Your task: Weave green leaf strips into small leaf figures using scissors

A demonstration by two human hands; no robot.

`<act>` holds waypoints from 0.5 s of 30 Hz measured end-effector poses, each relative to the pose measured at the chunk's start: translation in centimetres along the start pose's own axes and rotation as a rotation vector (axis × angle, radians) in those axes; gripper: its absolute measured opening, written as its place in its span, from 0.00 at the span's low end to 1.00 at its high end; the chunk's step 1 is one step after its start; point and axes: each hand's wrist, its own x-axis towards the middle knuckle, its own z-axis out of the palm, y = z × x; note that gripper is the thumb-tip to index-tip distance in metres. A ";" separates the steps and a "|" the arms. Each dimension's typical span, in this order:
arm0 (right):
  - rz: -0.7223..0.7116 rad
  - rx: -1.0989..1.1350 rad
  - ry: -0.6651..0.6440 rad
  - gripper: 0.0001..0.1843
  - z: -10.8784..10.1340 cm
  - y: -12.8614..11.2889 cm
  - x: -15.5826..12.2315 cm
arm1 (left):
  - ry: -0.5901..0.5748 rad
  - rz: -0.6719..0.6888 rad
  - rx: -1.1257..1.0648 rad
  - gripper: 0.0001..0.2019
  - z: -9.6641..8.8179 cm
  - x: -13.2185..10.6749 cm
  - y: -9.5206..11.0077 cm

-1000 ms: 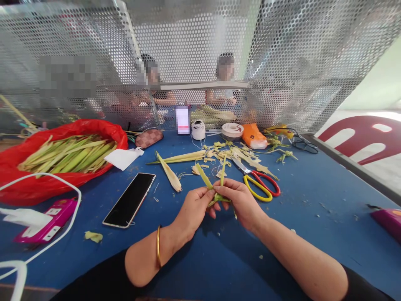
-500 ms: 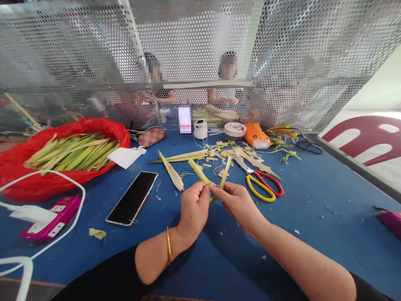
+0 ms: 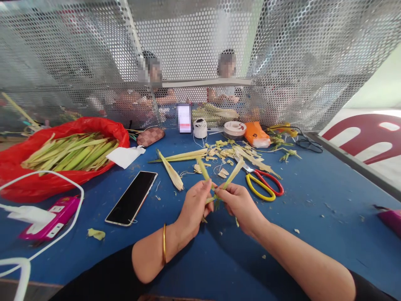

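Observation:
Pale green strips of corn husk [image 3: 233,173] cross between my two hands, just above the blue table. My left hand [image 3: 196,202] pinches them from the left, a gold bangle [image 3: 164,244] round its wrist. From the right, my right hand [image 3: 239,205] grips the same strips, fingers curled. Where the strips meet is partly covered by my fingertips. Scissors [image 3: 263,186] with one yellow and one red handle lie open just beyond my right hand. A loose husk piece [image 3: 171,170] and dry husk scraps [image 3: 222,152] lie past my hands.
A red plastic bag [image 3: 72,179] of husk leaves and a black phone [image 3: 131,198] lie to the left, near a magenta power strip [image 3: 52,219]. White thread [image 3: 200,128], a tape roll [image 3: 234,128] and an orange packet [image 3: 257,134] stand before a perforated metal screen [image 3: 194,42]; two people sit behind it.
My left hand has turned and its fingers have shifted on the strips. The strips stand at a different angle, the right one leaning further right, and ends now show below my fingers.

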 end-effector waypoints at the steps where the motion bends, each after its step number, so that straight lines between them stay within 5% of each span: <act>1: -0.016 -0.019 -0.022 0.12 -0.1 0.0 0.0 | -0.027 0.006 0.033 0.17 -0.1 -0.1 0.0; 10: -0.026 -0.040 0.006 0.08 0.3 0.1 -0.2 | 0.156 0.056 -0.017 0.10 0.5 -0.3 -0.5; 15: 0.000 0.024 0.003 0.10 0.3 0.0 -0.3 | 0.139 0.013 -0.051 0.10 0.4 -0.1 -0.1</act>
